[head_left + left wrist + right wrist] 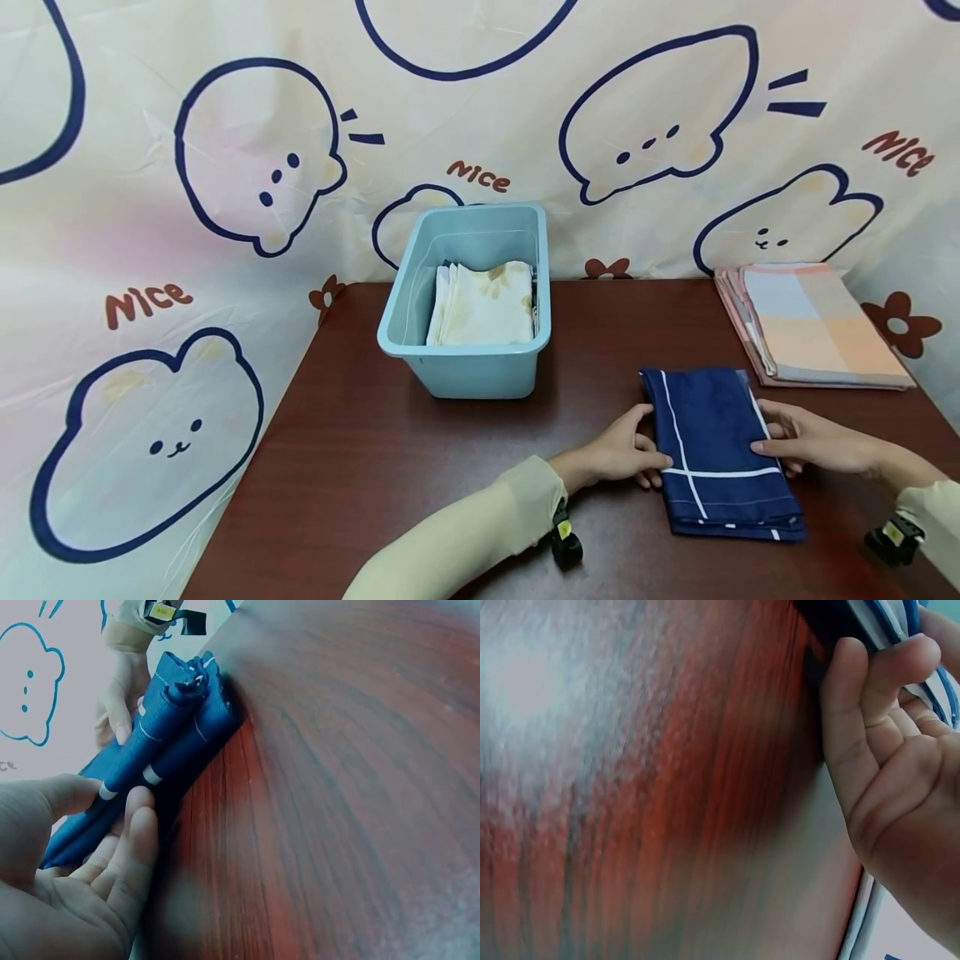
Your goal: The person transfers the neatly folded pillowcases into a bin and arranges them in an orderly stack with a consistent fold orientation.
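A folded navy cloth (716, 433) with white crossing lines lies toward the right of the table, its folded layers showing at the near end. My left hand (622, 450) grips its left edge, thumb on top and fingers at the side. In the left wrist view that thumb (71, 793) presses the upper fold while the fingertips sit against the lower one. At the opposite edge my right hand (813, 440) holds the cloth, thumb laid over the top. The right wrist view shows curled fingers (847, 697) against the blue and white layers.
A light blue bin (465, 372) stands at the back middle of the brown table (337, 467), with folded cream cloths (487, 304) inside. Behind my right hand lies a folded pastel checked cloth (832, 325). A printed curtain (480, 108) hangs along the table's back.
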The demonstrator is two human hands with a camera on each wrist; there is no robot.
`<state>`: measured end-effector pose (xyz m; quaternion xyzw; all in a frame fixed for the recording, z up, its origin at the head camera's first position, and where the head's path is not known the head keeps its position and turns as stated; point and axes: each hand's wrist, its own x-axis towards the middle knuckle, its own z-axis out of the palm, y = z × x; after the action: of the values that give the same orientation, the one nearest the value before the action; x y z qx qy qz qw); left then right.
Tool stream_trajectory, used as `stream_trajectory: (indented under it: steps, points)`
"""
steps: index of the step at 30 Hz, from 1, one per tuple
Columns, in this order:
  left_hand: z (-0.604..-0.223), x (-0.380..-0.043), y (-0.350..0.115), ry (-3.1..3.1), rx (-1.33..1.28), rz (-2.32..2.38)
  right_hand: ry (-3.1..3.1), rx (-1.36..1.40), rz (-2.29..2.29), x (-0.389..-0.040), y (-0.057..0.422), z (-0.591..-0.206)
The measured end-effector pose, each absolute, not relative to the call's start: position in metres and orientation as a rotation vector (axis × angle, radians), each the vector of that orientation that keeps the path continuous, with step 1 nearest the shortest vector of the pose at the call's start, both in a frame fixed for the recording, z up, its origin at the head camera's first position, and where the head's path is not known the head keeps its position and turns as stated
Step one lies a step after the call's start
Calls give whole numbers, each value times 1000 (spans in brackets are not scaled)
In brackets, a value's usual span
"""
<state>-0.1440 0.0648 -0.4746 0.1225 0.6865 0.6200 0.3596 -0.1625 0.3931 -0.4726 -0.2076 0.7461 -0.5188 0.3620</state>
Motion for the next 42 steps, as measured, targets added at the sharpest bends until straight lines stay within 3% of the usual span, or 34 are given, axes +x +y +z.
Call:
stream_trajectory:
  steps: [16,42]
  points:
    - [-460,-143,47,1843,392,1591,2077,-452,-1320,-156,374,-456]
    - [-415,-147,15,1913,442,1563,2267,-569,-1454,-153,334,-427]
